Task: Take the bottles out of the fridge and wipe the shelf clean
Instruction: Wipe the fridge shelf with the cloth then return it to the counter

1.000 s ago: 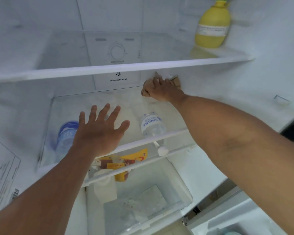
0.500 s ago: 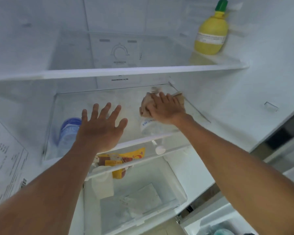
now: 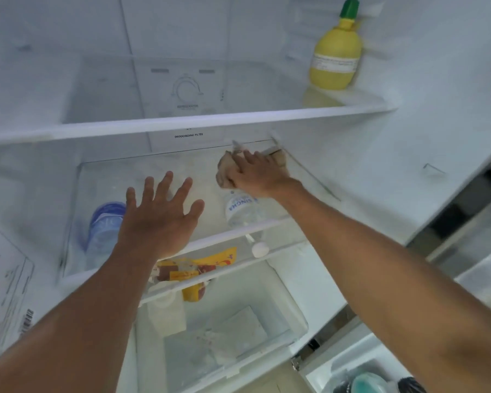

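My right hand (image 3: 260, 175) presses a beige cloth (image 3: 224, 168) onto the glass middle shelf (image 3: 142, 177), near its back right corner. My left hand (image 3: 156, 219) hovers flat over the shelf's front, fingers spread, holding nothing. Seen through the glass, a clear water bottle (image 3: 240, 208) with blue lettering lies below on its side, its white cap toward me. A blue-labelled bottle (image 3: 104, 225) lies at the left, also under the glass. A yellow lemon-shaped bottle (image 3: 335, 61) with a green cap stands on the top shelf at the right.
The top shelf's white front rim (image 3: 182, 123) runs just above my right hand. Under the glass lies a yellow and red packet (image 3: 199, 268) above a clear drawer (image 3: 224, 330). A sticker (image 3: 3, 282) covers the left wall. Door bins (image 3: 374, 375) sit at the bottom right.
My right hand slid the cloth from the back of the shelf toward me, then back toward the rear right corner. My left hand stayed spread over the front of the shelf.
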A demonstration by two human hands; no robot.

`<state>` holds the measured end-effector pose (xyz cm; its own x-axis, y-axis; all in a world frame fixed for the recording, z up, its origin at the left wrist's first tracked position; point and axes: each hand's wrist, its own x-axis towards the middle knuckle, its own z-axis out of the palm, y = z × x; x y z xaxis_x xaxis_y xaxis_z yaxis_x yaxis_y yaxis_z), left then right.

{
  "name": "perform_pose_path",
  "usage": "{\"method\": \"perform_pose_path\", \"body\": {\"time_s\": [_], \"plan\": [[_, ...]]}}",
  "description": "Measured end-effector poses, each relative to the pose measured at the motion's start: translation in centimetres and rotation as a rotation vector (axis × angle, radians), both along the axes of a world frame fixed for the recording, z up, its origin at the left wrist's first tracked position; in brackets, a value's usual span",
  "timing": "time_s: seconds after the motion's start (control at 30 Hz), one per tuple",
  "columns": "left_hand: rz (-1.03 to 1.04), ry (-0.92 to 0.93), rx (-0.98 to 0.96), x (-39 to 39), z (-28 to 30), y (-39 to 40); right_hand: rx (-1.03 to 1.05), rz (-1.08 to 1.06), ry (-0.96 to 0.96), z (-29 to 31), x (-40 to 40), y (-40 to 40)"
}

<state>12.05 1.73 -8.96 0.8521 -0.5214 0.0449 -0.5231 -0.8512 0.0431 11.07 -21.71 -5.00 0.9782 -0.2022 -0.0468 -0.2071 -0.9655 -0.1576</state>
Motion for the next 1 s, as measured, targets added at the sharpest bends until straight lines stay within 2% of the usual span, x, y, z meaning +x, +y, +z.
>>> {"method": "perform_pose_path", "body": {"time_s": [0.1, 0.17, 0.3, 0.4, 0.47, 0.57, 0.63, 0.73, 0.8, 0.83, 0.9, 0.97, 1.0], "plan": [[0.081, -0.048, -0.142, -1.1, 0.8, 0.0, 0.055, 0.053, -0.043, -0.8, -7.6, 4.3], [0.089, -0.084, -0.168, -2.3, 1.1, 0.5, 0.054, 0.069, -0.055, -1.3, -9.5, 4.2], [0.156, -0.068, -0.078, -5.2, 0.4, 4.4, -0.012, -0.044, 0.039, -0.1, -5.1, 1.5], [0.153, -0.056, 0.002, -6.6, 0.1, 6.8, 0.015, -0.132, 0.126, 0.4, -1.5, 1.9], [0.126, -0.016, 0.047, -6.1, 0.0, 7.4, -0.001, -0.021, 0.103, 0.4, -2.2, 4.2], [0.122, -0.032, 0.046, -5.7, 0.1, 7.3, 0.033, 0.218, 0.054, -0.1, -8.1, 6.6], [0.156, -0.057, -0.034, -6.1, 0.1, 7.1, 0.021, 0.282, 0.019, -0.5, -9.5, 5.4], [0.19, -0.069, -0.098, -6.2, 0.0, 6.5, -0.064, 0.093, -0.018, -0.9, -4.6, 2.8], [0.198, -0.084, -0.098, -6.3, 0.0, 6.5, -0.051, -0.057, 0.036, -1.0, -0.6, 3.6], [0.197, -0.098, -0.088, -6.3, 0.0, 6.5, -0.044, -0.068, 0.052, -1.1, 0.4, 4.8], [0.187, -0.132, -0.09, -6.3, -0.2, 6.6, -0.076, 0.081, 0.031, -1.2, -0.5, 7.5], [0.184, -0.148, -0.104, -6.2, -0.3, 6.7, -0.114, 0.319, -0.012, -1.4, -4.5, 8.6], [0.184, -0.144, -0.104, -6.3, -0.2, 6.7, -0.071, 0.35, -0.014, -1.3, -6.8, 8.5]]}}
